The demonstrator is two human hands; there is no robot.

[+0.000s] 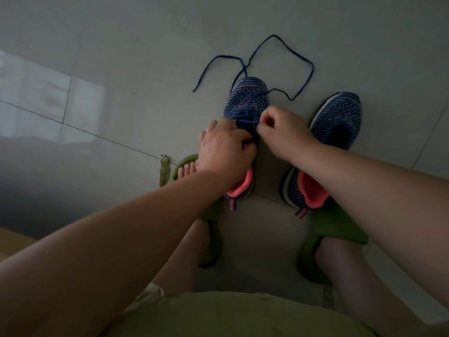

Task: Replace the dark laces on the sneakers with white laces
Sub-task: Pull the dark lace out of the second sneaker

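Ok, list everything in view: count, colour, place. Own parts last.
sneakers: two, navy with pink lining, on the floor; left sneaker under the hands, right sneaker beside it, no lace seen
lace: one, dark blue, partly threaded in the left sneaker, ends loose on the floor beyond the toe
strap: one, olive, on the floor left of the slippers
slippers: two, green, on the feet
floor: grey tiles
left hand: on the left sneaker's tongue, fingers curled
right hand: pinches the lace at the eyelets
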